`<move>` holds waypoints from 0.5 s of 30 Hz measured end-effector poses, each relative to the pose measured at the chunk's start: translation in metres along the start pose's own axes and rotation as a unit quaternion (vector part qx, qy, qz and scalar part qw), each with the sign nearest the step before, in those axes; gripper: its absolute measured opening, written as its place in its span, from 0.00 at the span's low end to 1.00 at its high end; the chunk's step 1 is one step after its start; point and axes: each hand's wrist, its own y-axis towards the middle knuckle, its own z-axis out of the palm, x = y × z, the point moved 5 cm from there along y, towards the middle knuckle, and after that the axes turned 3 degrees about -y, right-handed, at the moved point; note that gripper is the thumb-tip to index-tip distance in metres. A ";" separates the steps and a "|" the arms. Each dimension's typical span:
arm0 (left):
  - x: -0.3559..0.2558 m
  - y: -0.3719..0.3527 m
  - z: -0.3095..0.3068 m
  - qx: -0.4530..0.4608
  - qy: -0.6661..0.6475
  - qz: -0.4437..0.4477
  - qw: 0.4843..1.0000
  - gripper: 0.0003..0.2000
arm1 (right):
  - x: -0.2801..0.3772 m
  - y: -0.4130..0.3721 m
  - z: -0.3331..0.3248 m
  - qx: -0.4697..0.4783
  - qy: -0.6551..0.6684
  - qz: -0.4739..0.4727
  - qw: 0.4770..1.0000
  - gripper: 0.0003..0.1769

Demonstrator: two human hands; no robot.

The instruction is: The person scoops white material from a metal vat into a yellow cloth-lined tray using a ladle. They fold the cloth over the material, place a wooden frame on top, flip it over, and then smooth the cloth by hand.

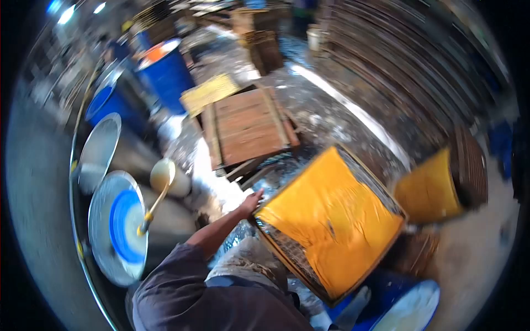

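My left hand (251, 203) grips the left corner of a rectangular wooden frame (287, 262), its fingers partly hidden by the edge. The frame is tilted in front of my body. A wrinkled yellow-orange sheet (337, 215) covers most of its face, with a small dark mark near the middle. Dark mesh or backing shows along two sides of the sheet. I cannot see my right hand; the frame's lower right side hides that area. Just beyond the frame lies a stack of reddish-brown wooden frames (248, 127) with a yellow piece (210, 94) on its corner.
At left stand metal drums, one holding a blue basin (126, 226) and a yellow-handled tool (146, 223). Blue barrels (165, 77) are farther back. A blue drum (408, 309) is at lower right, near a yellow curved container (430, 190). Wooden racks (397, 60) line the right. The floor looks wet.
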 end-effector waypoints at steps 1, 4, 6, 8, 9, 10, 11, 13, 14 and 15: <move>-0.020 -0.019 -0.003 0.002 -0.030 0.029 0.999 0.40 | 0.018 0.008 -0.005 -0.019 -0.038 -0.022 0.999 0.24; -0.030 -0.053 -0.034 -0.018 -0.021 0.099 0.995 0.35 | 0.086 0.017 -0.005 -0.092 -0.139 -0.091 0.982 0.24; -0.005 -0.067 -0.066 -0.015 0.004 0.130 0.991 0.33 | 0.141 0.011 0.008 -0.138 -0.182 -0.152 0.962 0.24; 0.031 -0.079 -0.106 0.018 -0.003 0.104 0.994 0.30 | 0.193 -0.003 0.044 -0.156 -0.203 -0.217 0.942 0.24; 0.049 -0.086 -0.131 0.042 -0.008 0.069 0.997 0.29 | 0.216 -0.010 0.072 -0.148 -0.204 -0.248 0.935 0.24; 0.062 -0.097 -0.162 0.021 -0.027 0.070 0.997 0.29 | 0.238 -0.020 0.103 -0.126 -0.205 -0.276 0.931 0.24; 0.076 -0.112 -0.192 0.011 -0.079 0.046 0.996 0.26 | 0.259 -0.033 0.142 -0.089 -0.201 -0.301 0.928 0.24; 0.101 -0.136 -0.250 -0.014 -0.152 0.024 0.988 0.24 | 0.288 -0.058 0.245 0.052 -0.190 -0.331 0.923 0.24; 0.117 -0.151 -0.282 -0.078 -0.160 0.003 0.984 0.23 | 0.300 -0.080 0.297 0.126 -0.185 -0.335 0.915 0.24; 0.134 -0.168 -0.314 -0.141 -0.164 -0.020 0.976 0.21 | 0.306 -0.126 0.356 0.204 -0.188 -0.343 0.897 0.22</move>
